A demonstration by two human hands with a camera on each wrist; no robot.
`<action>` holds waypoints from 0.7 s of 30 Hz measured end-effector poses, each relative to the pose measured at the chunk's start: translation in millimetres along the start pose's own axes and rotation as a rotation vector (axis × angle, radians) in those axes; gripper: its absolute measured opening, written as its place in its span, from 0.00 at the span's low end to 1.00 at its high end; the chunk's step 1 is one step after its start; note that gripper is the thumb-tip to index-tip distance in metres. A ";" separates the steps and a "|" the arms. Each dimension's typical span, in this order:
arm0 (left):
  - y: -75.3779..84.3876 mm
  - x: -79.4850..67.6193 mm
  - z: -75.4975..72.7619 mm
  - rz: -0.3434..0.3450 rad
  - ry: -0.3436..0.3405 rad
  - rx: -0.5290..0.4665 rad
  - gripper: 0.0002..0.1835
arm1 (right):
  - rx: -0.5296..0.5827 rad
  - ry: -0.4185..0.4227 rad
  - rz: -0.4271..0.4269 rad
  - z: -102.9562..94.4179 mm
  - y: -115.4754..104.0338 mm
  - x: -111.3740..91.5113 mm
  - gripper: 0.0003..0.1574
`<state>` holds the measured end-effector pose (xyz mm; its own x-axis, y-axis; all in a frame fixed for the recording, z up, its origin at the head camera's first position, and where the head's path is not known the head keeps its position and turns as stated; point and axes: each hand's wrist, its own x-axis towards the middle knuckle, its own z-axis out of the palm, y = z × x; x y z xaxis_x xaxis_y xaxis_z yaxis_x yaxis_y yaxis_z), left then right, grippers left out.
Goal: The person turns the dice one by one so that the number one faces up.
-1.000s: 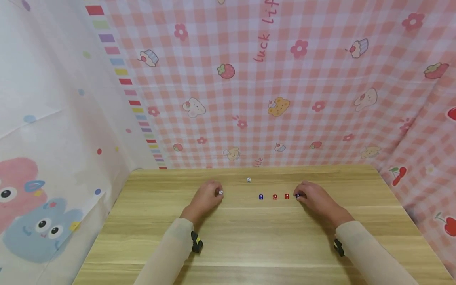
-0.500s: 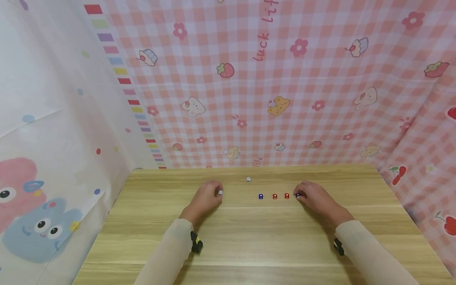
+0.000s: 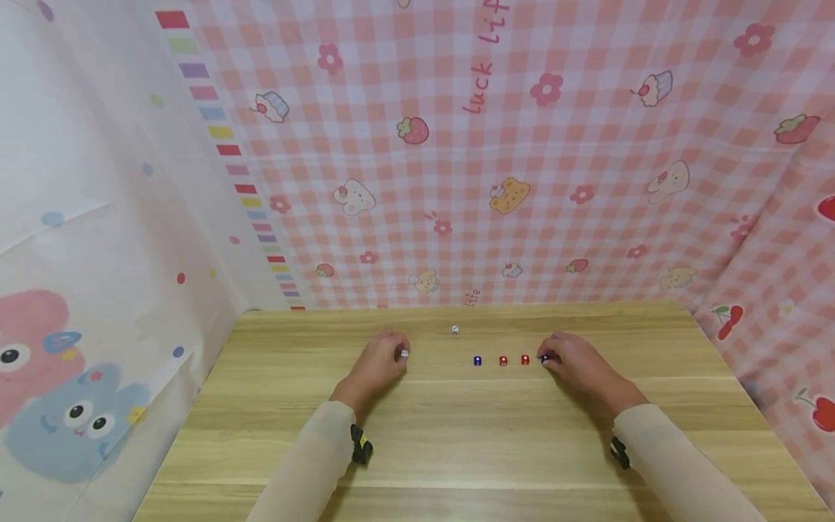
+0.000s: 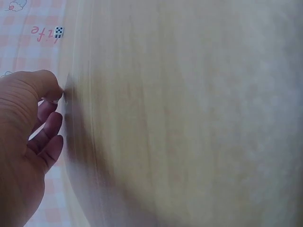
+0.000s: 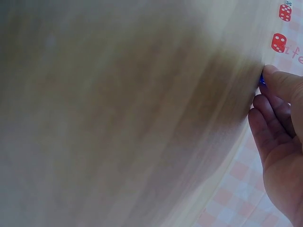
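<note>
My left hand [image 3: 380, 361] pinches a white die [image 3: 404, 354] between thumb and forefinger at the tabletop, left of centre. On the right, my right hand [image 3: 578, 362] pinches a blue die [image 3: 545, 359], which its fingers partly cover; a bit of that blue die [image 5: 262, 80] also shows in the right wrist view. Just left of it sit a red die [image 3: 525, 359], a second red die [image 3: 503, 361] and another blue die [image 3: 478, 360], in a row with small gaps. A second white die [image 3: 455, 330] lies farther back, behind the row's left end.
The wooden table [image 3: 417, 435] ends at a pink checked cloth [image 3: 457, 181] hanging behind it. A white patterned cloth [image 3: 130, 217] hangs at the left, and another pink cloth [image 3: 796, 326] at the right.
</note>
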<state>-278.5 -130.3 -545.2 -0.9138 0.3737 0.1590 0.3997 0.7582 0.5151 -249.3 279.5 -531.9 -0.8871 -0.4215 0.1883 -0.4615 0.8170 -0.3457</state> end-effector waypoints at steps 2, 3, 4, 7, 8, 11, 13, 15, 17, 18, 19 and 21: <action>0.5 0.3 -0.2 -0.002 -0.008 0.001 0.04 | -0.002 0.004 -0.003 0.6 0.5 -0.1 0.06; 0.7 0.4 -0.2 -0.003 -0.012 0.004 0.04 | -0.003 0.005 -0.004 0.8 0.7 -0.1 0.06; 1.0 0.5 -0.3 0.001 -0.015 0.008 0.04 | -0.003 0.005 -0.006 0.9 1.0 0.0 0.06; 1.6 0.6 -0.4 0.006 -0.024 0.024 0.05 | -0.004 0.006 -0.007 1.3 1.6 -0.1 0.06; 1.8 0.4 -0.4 0.008 -0.027 0.028 0.06 | -0.003 0.006 -0.008 1.3 1.6 -0.1 0.06; 2.3 0.0 -0.7 0.005 -0.036 0.035 0.08 | -0.003 0.007 -0.011 1.5 1.9 -0.1 0.06; 3.0 -0.4 -1.5 -0.003 -0.044 0.029 0.09 | -0.003 0.008 -0.013 1.8 2.1 0.0 0.06; 3.2 -0.6 -2.2 -0.005 -0.046 0.026 0.09 | -0.003 0.009 -0.016 1.8 2.1 0.0 0.06; 3.2 -0.7 -3.0 -0.009 -0.045 0.024 0.09 | -0.001 0.012 -0.017 1.9 1.9 -0.3 0.06; 3.1 -0.7 -3.3 -0.008 -0.043 0.023 0.08 | -0.001 0.014 -0.019 1.9 1.8 -0.3 0.06; 2.8 -0.5 -3.4 -0.009 -0.042 0.029 0.08 | -0.001 0.015 -0.020 1.9 1.7 -0.4 0.06; 2.6 0.1 -3.9 -0.008 -0.040 0.039 0.07 | -0.001 0.014 -0.018 1.2 1.2 -0.6 0.06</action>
<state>-277.7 -130.3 -540.5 -0.9138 0.3877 0.1211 0.3956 0.7815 0.4825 -249.3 280.2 -533.6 -0.8782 -0.4310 0.2073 -0.4778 0.8095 -0.3411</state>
